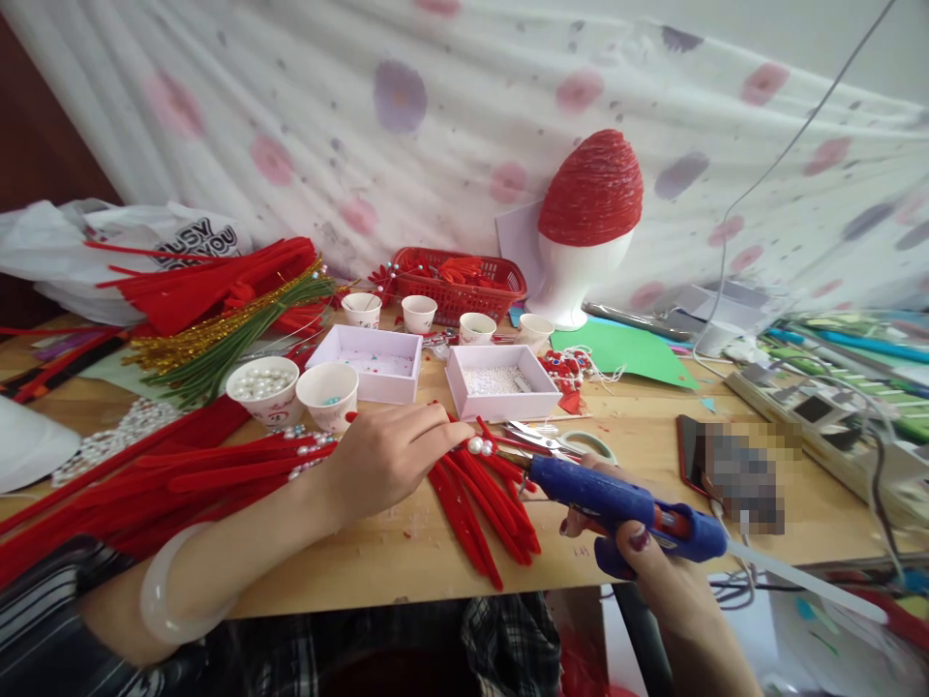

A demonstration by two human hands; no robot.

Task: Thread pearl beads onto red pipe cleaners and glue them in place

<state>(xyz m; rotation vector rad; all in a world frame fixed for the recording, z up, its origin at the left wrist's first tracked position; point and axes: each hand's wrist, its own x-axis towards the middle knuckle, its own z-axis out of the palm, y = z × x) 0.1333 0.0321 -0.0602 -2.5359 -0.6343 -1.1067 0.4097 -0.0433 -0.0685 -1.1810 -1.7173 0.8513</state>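
Observation:
My left hand point(384, 460) is closed on a red chenille stem point(484, 427) with white pearl beads point(479, 445) at its tip. In my right hand point(657, 566) is a blue hot glue gun point(591, 487), its nozzle close to those pearls. A glue stick point(805, 581) sticks out of the gun's back end. More red chenille stems point(490, 513) lie fanned below the nozzle, and a larger bundle point(145, 494) runs under my left forearm. Silver scissors point(541, 440) rest just behind the gun, partly hidden.
Paper cups of beads point(262, 387) and two pale bead boxes point(500, 405) stand mid-table. Behind are a red basket point(471, 308) and a white head form point(573, 276) wrapped in red. At right lie a phone point(747, 479) and a power strip point(798, 440) with cables.

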